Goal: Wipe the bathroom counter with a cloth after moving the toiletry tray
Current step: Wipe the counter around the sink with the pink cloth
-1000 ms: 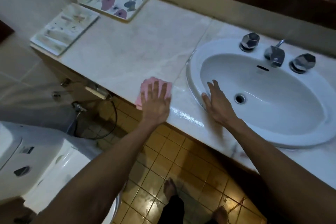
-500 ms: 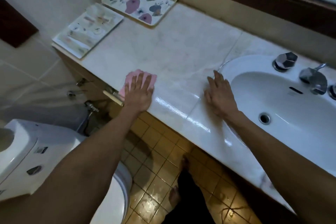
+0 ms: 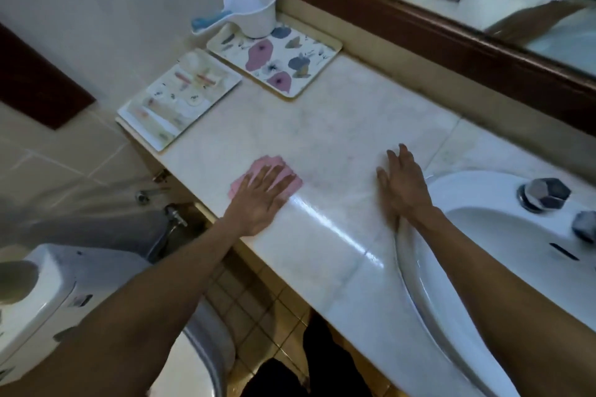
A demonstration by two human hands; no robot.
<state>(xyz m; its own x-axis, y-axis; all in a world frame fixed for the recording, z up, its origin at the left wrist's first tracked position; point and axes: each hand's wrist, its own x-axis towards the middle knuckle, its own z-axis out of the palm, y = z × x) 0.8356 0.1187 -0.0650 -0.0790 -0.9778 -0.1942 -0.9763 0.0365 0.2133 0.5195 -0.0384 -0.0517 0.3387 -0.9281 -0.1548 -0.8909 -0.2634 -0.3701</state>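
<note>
A pink cloth lies on the pale marble counter near its front edge. My left hand presses flat on the cloth, fingers spread over it. My right hand rests flat and empty on the counter, beside the left rim of the sink. A flowered tray sits at the back left of the counter, and a white dipper with a blue handle stands on its far corner. A second pale tray lies at the counter's left end.
A white oval sink fills the right side, with chrome tap knobs behind it. A wood-framed mirror runs along the back wall. A toilet cistern stands lower left, above the yellow tiled floor.
My left hand has slid the cloth leftward along the front of the counter, leaving a wet shine behind it. My right hand has moved from the sink rim onto the counter.
</note>
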